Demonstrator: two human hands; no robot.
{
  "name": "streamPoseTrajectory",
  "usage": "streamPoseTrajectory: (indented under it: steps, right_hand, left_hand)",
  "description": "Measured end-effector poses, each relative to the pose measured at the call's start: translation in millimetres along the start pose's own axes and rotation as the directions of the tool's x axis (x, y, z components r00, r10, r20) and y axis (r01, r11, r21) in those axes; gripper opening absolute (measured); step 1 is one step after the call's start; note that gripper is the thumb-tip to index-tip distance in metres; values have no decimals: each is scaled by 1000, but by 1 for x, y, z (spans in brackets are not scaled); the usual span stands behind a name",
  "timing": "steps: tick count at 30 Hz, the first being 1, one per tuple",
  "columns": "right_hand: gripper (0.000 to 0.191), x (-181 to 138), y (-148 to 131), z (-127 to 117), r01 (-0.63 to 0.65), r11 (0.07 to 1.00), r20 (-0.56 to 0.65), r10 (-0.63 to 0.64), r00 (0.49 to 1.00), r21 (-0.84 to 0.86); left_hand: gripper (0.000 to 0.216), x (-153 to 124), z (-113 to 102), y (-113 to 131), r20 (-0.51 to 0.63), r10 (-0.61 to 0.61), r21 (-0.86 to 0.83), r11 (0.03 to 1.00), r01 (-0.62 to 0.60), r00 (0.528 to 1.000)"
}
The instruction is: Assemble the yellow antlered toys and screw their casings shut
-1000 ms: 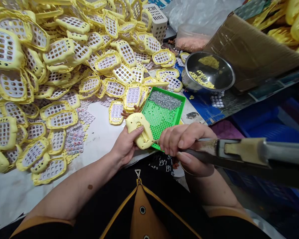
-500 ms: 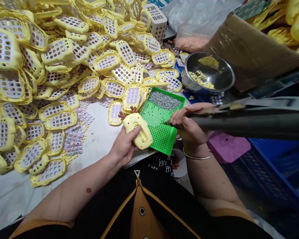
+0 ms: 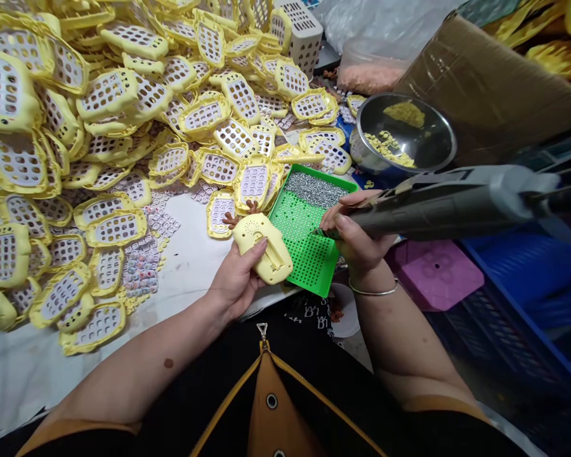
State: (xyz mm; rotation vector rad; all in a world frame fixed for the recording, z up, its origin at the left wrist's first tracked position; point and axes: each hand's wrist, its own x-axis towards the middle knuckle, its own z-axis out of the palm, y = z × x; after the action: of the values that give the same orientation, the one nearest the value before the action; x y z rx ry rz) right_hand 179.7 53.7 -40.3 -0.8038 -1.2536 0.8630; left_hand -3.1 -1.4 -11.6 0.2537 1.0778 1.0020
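Driver [image 3: 423, 203] drawn back (from yellow casing [image 3: 275, 251]), now over green tray [image 3: 316, 263]

A white-covered worktable [image 3: 185, 260] stands beside a shadowed blue plastic crate [image 3: 514, 333].

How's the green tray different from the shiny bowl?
The green tray is four-sided, while the shiny bowl is round. The tray has many holes; the bowl shows none. The tray holds silvery pieces, the bowl small yellow pieces. Both are open on top.
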Motion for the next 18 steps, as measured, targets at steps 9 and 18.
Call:
streamPoseTrajectory:
  steps: [9,18]
  right_hand:
    - [22,-25,-77,30,108,949,117,-148,982,298]
    - [30,-41,-70,45,18,944,273,-113,955,328]
  left_hand:
    - [33,1,8,-2,-80,148,-77,985,-154,986]
    - [36,-1,7,-5,-72,155,-85,983,-161,985]
